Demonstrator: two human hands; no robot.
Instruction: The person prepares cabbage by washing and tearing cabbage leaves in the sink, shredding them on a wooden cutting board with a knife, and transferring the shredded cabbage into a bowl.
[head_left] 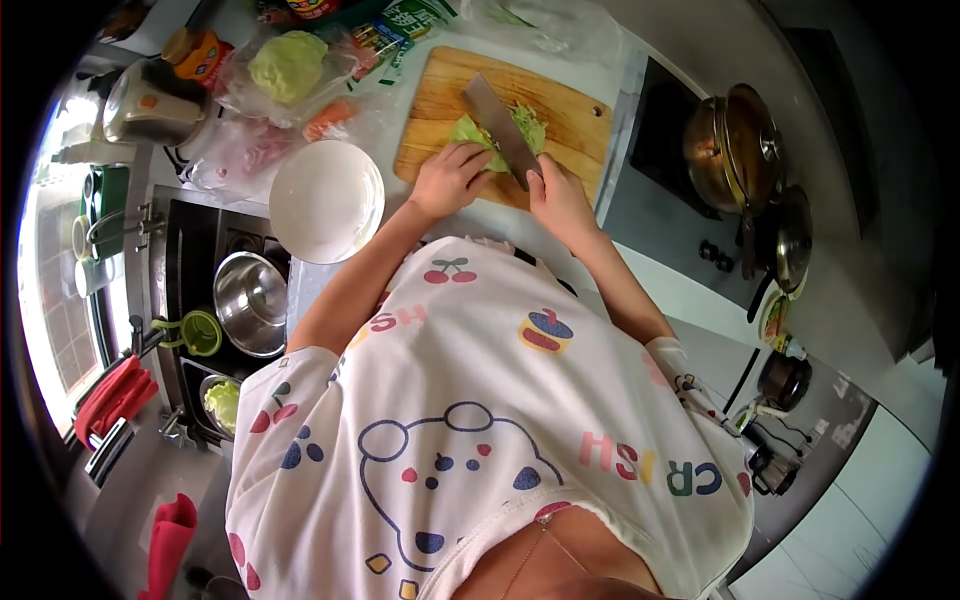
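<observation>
My right hand [556, 196] is closed round the handle of a cleaver [500, 127], whose wide blade stands across the cabbage leaves [468, 131] on a wooden cutting board [440, 88]. To the left of the blade, my left hand [452, 178] presses its bent fingers down on the leaves. Shredded cabbage [529, 122] lies on the right side of the blade. The cleaver's edge and the left fingertips are partly hidden.
A white plate [326, 202] sits left of the board, near a bagged cabbage [288, 67] and a carrot [331, 118]. Further left, the sink holds a steel bowl [250, 303]. On the right, a lidded pot [735, 150] stands on the stove [660, 190].
</observation>
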